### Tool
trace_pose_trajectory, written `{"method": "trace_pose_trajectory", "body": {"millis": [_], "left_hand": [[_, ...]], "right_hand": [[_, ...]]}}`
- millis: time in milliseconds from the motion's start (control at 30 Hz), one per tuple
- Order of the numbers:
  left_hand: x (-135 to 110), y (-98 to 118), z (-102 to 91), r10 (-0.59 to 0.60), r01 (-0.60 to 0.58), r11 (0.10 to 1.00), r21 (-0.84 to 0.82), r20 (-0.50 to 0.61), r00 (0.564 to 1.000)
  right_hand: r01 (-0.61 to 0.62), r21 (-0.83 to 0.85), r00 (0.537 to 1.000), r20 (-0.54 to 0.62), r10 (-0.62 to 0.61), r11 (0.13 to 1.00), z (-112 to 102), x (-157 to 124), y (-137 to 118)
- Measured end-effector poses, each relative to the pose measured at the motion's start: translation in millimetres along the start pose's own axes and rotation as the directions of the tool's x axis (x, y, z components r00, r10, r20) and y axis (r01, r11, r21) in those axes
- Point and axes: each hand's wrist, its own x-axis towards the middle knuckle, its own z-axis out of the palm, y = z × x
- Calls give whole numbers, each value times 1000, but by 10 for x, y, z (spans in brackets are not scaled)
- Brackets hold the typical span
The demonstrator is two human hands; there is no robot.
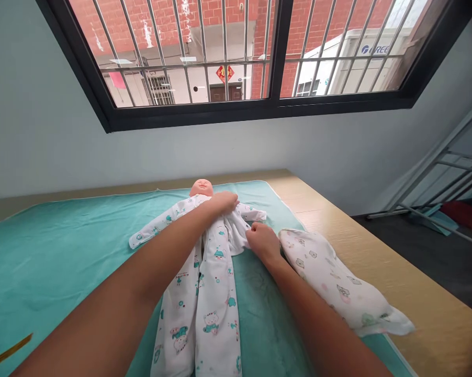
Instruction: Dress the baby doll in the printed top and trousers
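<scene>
A baby doll (202,187) lies on its back on a teal blanket (82,251), its head toward the window. It is dressed in white baby clothes (218,293) printed with teal and pink animals, the sleeves spread to both sides and the legs stretched toward me. My left hand (225,203) reaches across the doll's chest, its fingers closed on the clothing near the shoulder. To the right, my right hand (262,240) pinches the edge of a plain white flap (236,235) of the clothes. The flap is pulled out sideways between both hands.
A white printed cloth bundle (334,277) lies right of my right forearm, partly on the wooden table (377,272). A barred window (220,57) is in the wall behind. A metal rack (436,204) stands at the far right. A brown strip (8,352) lies at lower left.
</scene>
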Motion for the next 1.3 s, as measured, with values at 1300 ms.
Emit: {"method": "trace_pose_trajectory", "body": {"millis": [1300], "left_hand": [[-995, -928, -319, -481, 440, 847, -298, -79, 873]], "right_hand": [[494, -302, 867, 242, -435, 816, 362, 2, 16]]}}
